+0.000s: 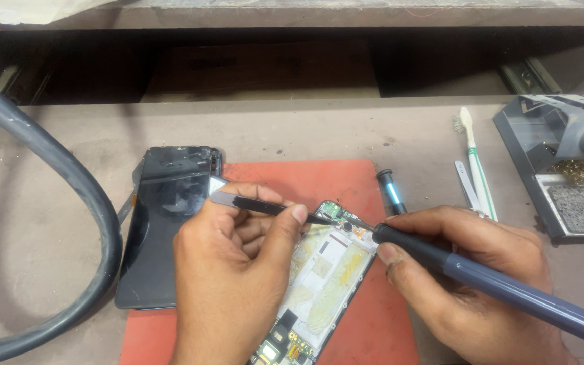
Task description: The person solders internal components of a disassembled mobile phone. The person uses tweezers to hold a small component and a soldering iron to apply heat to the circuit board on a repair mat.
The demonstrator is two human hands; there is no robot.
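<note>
Dusty brown bench (pixel 407 128), red mat (pixel 319 179) (worn); left hand (pixel 238 270) pinches tweezers (pixel 265 206), right hand (pixel 468 270) grips iron (pixel 508 287) over phone (pixel 326 277).

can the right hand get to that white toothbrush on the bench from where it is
Probably yes, but not freely. The white toothbrush lies just beyond the right hand with bare bench between them, beside the tweezers. However, that hand is gripping the soldering iron, so it would need to put it down first.
</note>
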